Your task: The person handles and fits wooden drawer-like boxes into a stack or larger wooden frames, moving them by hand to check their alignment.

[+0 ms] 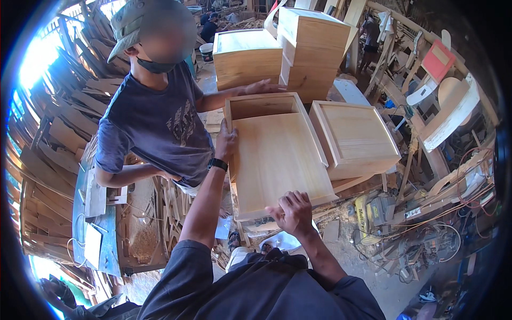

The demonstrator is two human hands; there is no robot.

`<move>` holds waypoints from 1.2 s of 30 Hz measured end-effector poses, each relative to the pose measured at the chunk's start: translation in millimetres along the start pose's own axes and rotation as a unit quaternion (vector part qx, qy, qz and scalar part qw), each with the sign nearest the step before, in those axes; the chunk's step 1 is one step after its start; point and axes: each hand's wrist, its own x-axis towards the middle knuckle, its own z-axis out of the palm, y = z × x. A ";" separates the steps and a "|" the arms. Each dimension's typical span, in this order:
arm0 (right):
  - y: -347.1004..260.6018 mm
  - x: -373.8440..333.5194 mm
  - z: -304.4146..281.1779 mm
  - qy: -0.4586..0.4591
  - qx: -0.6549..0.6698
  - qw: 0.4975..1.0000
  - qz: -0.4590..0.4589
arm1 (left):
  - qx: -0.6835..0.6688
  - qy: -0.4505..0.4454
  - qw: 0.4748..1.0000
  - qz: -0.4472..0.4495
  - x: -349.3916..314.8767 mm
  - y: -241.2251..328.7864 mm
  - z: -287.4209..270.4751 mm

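A pale wooden box (261,100) lies in front of me. A flat light wood panel (277,154) covers most of it, stopping short of the far rim, where a dark gap shows the inside. My left hand (226,141), with a black watch on the wrist, grips the box's left side near that gap. Over the panel's near edge is my right hand (293,213), curled into a fist with the thumb out to the left. Whether its knuckles touch the wood, I cannot tell. Another person's hand (264,87) rests by the box's far rim.
A co-worker (160,106) in a cap stands close on the left. A second wooden box (354,138) sits against the right side; taller boxes (312,48) stand behind. At left is a blue-edged bench (109,234). Cables and a yellow machine (365,218) lie on the right.
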 end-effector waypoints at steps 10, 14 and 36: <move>-3.8 -14.3 -9.6 -0.037 -0.001 0.999 -0.036 | -0.073 -0.038 0.996 -0.031 -5.9 13.2 2.6; -3.5 -11.2 -9.8 -0.019 -0.006 0.999 -0.047 | -0.042 -0.037 0.997 -0.048 -3.2 6.4 2.0; -19.9 -34.3 -20.9 -0.024 0.028 0.998 -0.051 | -0.049 0.002 0.998 -0.048 14.6 -34.9 18.9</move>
